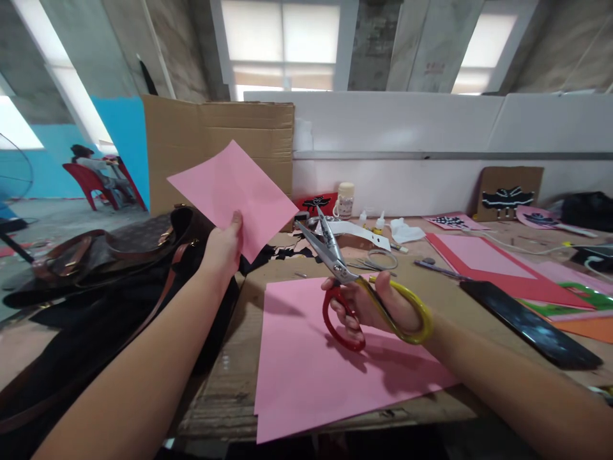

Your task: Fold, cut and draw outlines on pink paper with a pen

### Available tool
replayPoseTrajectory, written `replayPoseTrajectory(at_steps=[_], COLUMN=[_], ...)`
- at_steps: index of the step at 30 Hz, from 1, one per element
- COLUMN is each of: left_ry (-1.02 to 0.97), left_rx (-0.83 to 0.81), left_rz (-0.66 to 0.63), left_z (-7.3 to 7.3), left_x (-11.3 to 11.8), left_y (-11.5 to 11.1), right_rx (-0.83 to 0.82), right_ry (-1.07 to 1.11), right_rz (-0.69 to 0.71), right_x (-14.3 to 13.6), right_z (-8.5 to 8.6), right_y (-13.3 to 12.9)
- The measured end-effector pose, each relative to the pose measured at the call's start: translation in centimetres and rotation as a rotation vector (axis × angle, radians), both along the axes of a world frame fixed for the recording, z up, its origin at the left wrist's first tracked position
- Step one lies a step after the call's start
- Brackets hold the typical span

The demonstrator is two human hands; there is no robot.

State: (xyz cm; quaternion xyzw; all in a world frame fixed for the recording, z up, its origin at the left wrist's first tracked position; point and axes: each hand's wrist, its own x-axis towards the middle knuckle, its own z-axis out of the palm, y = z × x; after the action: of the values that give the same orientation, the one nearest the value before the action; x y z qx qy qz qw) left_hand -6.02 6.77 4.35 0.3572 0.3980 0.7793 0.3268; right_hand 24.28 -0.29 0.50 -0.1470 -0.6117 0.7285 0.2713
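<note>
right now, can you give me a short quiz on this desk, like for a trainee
1. True or false: the scissors in the right hand have two red handles.
2. Fill in the colour: the left hand holds up a ____ sheet of paper.
3. Seen from here, where is the black phone relative to the overlapping sheets? A) left B) right C) on top

Key: 1 false; 2 pink; 3 B

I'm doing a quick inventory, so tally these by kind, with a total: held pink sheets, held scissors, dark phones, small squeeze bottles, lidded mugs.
Held pink sheet: 1
Held scissors: 1
Dark phone: 1
Small squeeze bottles: 2
Lidded mug: 1
Total: 6
</note>
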Motion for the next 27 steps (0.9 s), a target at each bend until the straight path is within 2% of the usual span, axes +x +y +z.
replayPoseTrajectory(at_steps=[8,18,27], left_ry=[-0.011,-0.011,-0.027], left_rx=[0.014,0.024,-0.008], left_rz=[-0.046,-0.091,-0.136], left_z=[-0.2,-0.2,-0.5], left_x=[0.6,1.0,1.3], left_y=[-0.1,-0.2,-0.3], right_rx=[0.035,0.053,0.035], right_ry=[0.043,0.065,0.096], right_rz=[0.053,0.02,-0.011], right_x=[0.2,0.0,0.1], right_z=[-0.7,-0.7,-1.5], right_y=[0.7,0.6,0.9])
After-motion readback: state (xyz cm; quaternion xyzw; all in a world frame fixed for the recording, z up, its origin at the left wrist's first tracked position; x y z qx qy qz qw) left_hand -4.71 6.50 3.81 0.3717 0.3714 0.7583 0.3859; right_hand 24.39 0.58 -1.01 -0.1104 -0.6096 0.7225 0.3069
